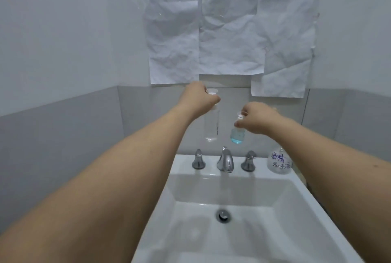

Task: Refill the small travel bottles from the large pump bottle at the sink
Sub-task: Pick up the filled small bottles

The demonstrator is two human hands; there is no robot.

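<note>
I am watching the clear tall bottle hanging upright above the left tap handle, gripped near its white top by the left hand, whose fingers are curling tightly around the neck. Just beside it, the small bottle of blue liquid is hanging upright above the faucet; the right hand is holding it by its white cap, fingers closing around it. The two bottles are hanging near each other without touching, both in the air in front of the grey wall. Below, the white sink is sitting with its drain open, and a round labelled bottle is standing on the rim's right corner. Crumpled paper sheets are covering the wall above.
</note>
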